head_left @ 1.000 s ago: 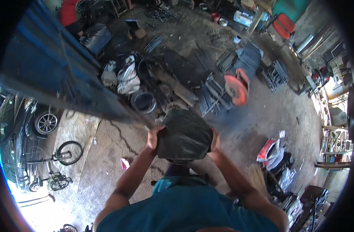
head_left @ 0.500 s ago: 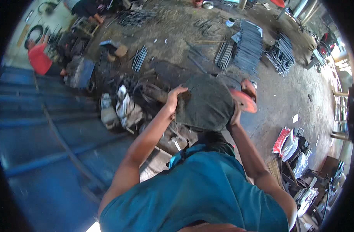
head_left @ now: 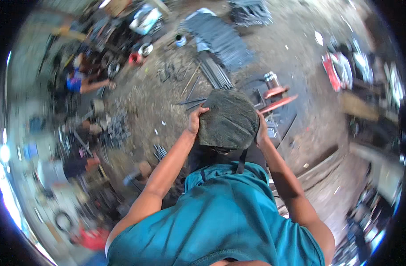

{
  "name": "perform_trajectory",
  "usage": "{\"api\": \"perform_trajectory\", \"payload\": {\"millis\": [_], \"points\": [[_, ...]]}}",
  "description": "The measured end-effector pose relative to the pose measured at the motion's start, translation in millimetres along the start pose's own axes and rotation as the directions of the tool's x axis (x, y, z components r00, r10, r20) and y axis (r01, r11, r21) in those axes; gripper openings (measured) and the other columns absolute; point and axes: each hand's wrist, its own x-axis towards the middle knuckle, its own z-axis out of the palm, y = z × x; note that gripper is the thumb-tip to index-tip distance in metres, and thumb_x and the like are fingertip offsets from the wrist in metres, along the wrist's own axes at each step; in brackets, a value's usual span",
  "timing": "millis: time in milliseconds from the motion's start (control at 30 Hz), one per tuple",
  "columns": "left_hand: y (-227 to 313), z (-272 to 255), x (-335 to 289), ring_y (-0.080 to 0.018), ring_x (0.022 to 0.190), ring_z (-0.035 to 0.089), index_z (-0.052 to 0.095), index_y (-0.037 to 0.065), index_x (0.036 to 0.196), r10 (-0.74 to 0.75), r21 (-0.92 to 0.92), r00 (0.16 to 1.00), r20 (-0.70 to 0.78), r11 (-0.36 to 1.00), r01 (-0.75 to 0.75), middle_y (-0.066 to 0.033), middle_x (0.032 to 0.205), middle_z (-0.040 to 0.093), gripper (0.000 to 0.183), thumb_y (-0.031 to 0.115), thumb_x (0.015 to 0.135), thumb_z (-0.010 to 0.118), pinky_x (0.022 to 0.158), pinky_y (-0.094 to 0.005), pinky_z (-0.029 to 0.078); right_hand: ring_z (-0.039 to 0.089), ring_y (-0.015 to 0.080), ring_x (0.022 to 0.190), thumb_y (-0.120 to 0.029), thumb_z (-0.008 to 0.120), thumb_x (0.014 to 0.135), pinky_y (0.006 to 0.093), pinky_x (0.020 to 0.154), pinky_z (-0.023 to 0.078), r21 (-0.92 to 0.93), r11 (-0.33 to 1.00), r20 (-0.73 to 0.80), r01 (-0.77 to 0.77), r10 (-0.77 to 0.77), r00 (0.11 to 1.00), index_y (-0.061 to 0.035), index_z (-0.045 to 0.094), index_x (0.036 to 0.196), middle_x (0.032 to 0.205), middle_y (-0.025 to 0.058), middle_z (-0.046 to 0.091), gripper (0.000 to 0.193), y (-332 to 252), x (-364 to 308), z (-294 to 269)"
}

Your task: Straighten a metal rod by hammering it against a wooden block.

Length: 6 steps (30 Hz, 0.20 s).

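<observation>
Both my hands hold a round, dark grey-green, cloth-covered pad (head_left: 228,119) in front of my waist. What lies under the cloth I cannot make out. At its left edge my left hand (head_left: 196,119) is closed, thumb on top and fingers underneath. My right hand (head_left: 262,128) presses its right edge; part of those fingers is hidden. Just beyond the right hand stands a red disc-shaped metal part (head_left: 278,104) with a second red piece (head_left: 276,91) behind it, apart from the pad.
Ahead on the floor lie a bundle of dark metal bars (head_left: 215,73) and a wide row of flat bars (head_left: 225,42). A small bucket (head_left: 180,41) and a red pot (head_left: 135,59) stand farther left. Co-workers sit at left, one in blue (head_left: 74,83). Red-and-white sacks (head_left: 336,71) lie right.
My view has turned to the right, so the workshop has swung round counterclockwise. The pad stays between my hands and has shifted slightly left in the view.
</observation>
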Motion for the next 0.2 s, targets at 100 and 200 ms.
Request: {"api": "perform_trajectory", "payload": {"millis": [100,200], "points": [[-2.8,-42.0,83.0,-0.0223,0.109,0.056,0.053,0.004,0.128,-0.289,-0.004,0.95,0.119,0.957,0.291,-0.0093,0.117,0.06,0.05,0.034,0.089,0.061,0.1,-0.0371,0.043,0.056,0.0229,0.116,-0.037,0.048,0.095,0.0361,0.102,0.042,0.092,0.975,-0.05,0.204,-0.2,0.978,-0.0043,0.055,0.128,0.125,0.0101,0.06,0.047,47.1,42.4,12.7],[-53.9,-94.9,163.4,-0.0249,0.106,0.055,0.031,0.007,0.149,-0.568,0.203,0.815,0.118,0.817,0.54,-0.01,0.123,0.055,0.078,0.026,0.081,0.064,0.102,-0.0374,0.039,0.054,0.0276,0.122,-0.036,0.041,0.095,0.04,0.106,0.041,0.359,0.896,-0.047,0.26,-0.261,0.964,-0.0045,0.046,0.136,0.132,0.0154,0.056,0.052,130.3,91.4,9.0]]}}
